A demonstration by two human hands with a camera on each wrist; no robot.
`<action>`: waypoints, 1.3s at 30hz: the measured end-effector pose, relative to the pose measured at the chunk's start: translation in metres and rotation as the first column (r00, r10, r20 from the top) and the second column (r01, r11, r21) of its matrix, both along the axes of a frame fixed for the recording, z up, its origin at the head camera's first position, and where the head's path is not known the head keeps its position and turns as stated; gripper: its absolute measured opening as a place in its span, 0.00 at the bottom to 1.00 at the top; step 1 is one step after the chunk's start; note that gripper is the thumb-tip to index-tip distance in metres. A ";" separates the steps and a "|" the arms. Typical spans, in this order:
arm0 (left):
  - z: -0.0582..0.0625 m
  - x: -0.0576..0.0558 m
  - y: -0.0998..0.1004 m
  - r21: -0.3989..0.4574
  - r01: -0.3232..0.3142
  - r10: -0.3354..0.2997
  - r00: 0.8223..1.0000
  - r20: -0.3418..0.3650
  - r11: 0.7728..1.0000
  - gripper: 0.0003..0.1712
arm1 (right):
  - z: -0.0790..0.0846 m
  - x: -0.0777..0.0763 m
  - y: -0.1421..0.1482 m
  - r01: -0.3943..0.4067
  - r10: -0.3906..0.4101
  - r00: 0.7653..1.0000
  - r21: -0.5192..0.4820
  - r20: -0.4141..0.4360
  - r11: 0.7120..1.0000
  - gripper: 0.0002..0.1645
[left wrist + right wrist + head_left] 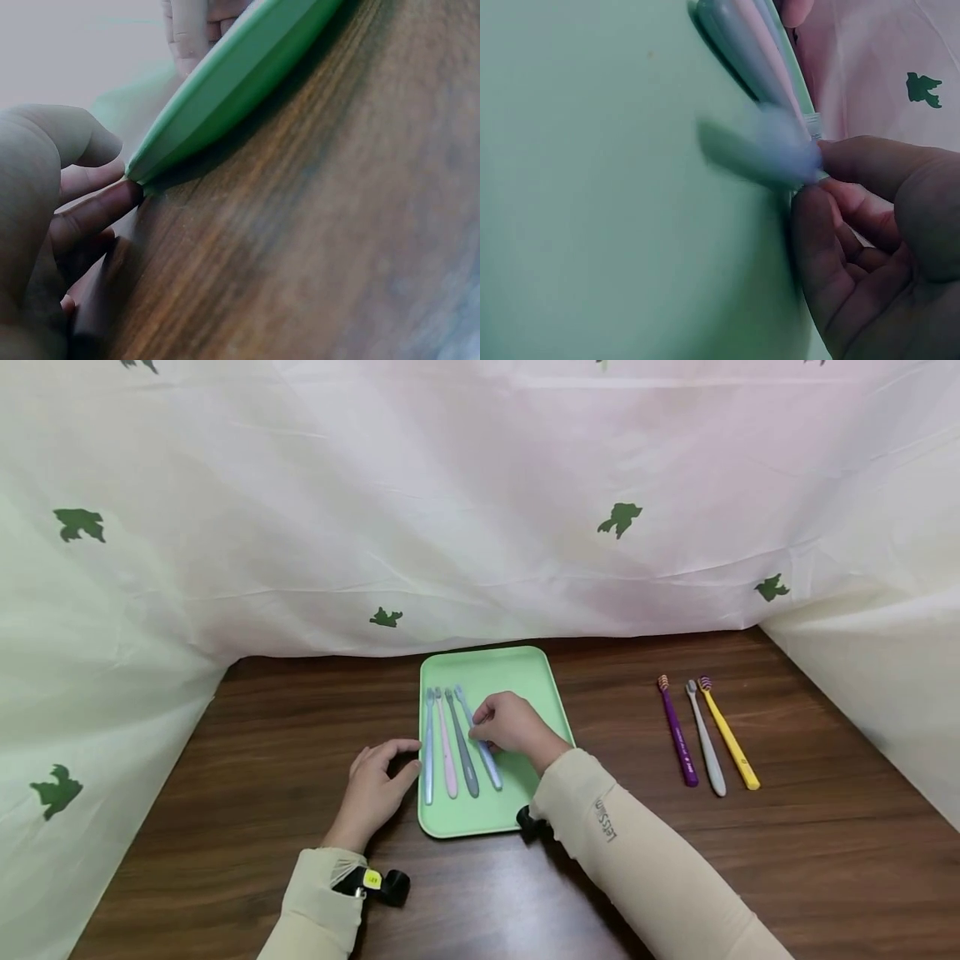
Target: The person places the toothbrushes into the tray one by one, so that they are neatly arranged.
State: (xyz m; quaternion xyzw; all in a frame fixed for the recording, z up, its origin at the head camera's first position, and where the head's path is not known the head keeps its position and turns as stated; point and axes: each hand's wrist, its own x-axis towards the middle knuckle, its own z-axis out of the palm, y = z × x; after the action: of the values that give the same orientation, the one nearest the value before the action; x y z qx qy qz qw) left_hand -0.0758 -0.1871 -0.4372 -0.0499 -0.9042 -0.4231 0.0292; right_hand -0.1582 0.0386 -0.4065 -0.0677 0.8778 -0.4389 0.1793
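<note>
In the head view a light green tray (491, 662) lies on the table, with toothbrushes side by side in its left half. A light blue toothbrush (429, 747) is nearest the left rim, then a pink toothbrush (446, 747) and a dark grey toothbrush (463, 747). Right of these, my right hand (513, 727) pinches another blue toothbrush (491, 768) between thumb and fingers over the tray; it looks blurred in the right wrist view. My left hand (378, 785) touches the tray's left rim with its fingertips, the thumb apart from the fingers.
Right of the tray, a purple toothbrush (677, 735), a pale grey toothbrush (707, 739) and a yellow toothbrush (729, 735) lie on the dark wooden table (315, 710). White cloth (480, 527) with green patches hangs behind and at both sides.
</note>
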 end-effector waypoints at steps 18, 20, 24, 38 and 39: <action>-0.001 -0.004 0.006 0.003 0.009 -0.009 1.000 -0.006 1.000 0.16 | 0.010 0.000 0.016 0.033 -0.033 0.999 -0.026 0.020 0.999 0.12; 0.000 -0.005 0.004 0.002 0.011 -0.011 1.000 -0.010 1.000 0.16 | 0.015 0.002 0.020 0.040 -0.040 0.999 -0.030 0.013 0.999 0.13; 0.002 -0.005 0.000 -0.003 0.001 -0.001 1.000 -0.015 1.000 0.15 | 0.023 0.004 0.025 0.031 -0.031 0.999 -0.053 -0.007 0.998 0.13; -0.001 -0.001 -0.001 -0.007 -0.009 0.009 1.000 0.001 1.000 0.15 | 0.030 0.030 0.069 0.033 -0.041 0.993 -0.074 -0.114 0.997 0.14; -0.001 0.000 -0.001 -0.009 -0.009 0.009 1.000 0.003 1.000 0.15 | 0.029 0.032 0.072 0.044 -0.054 0.993 -0.090 -0.108 0.995 0.13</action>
State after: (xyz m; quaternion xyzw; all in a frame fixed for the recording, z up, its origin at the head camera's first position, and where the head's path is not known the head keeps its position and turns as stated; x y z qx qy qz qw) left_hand -0.0760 -0.1885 -0.4386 -0.0454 -0.9065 -0.4188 0.0294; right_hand -0.1259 0.1102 -0.3779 -0.0780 0.8677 -0.4768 0.1167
